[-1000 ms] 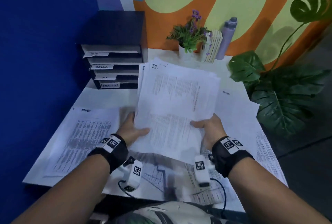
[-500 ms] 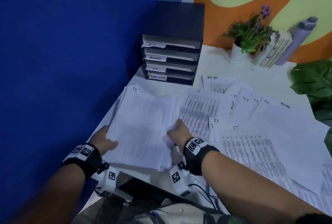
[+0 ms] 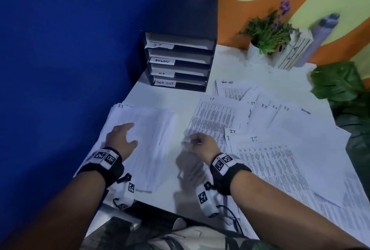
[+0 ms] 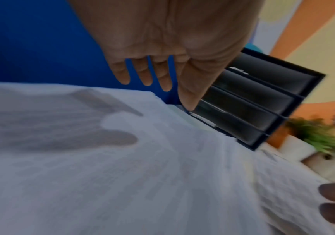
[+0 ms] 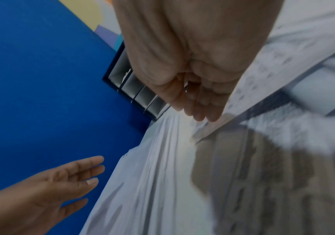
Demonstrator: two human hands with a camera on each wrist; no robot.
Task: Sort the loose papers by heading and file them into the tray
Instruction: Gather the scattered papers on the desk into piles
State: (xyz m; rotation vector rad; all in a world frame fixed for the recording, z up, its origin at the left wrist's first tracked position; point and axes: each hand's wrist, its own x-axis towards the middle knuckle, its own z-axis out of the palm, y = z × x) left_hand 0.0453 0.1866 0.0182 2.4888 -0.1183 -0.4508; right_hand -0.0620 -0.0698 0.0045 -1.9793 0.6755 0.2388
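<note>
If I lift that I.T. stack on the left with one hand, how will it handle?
The stack is many thin loose sheets, edges already fanned, so it will likely sag and splay from a one-handed grip. It looks thick, so probably hefty for paper. Pushed across the smooth table, the top sheets may slide off first.

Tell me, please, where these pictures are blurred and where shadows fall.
Head view: dim; tray labels are readable, but the bottle and the paper near the right hand smear. Left wrist view: the left hand throws a finger shadow on the paper stack; the plant is blurred. Right wrist view: sheets are streaked, under a dark shadow.
</note>
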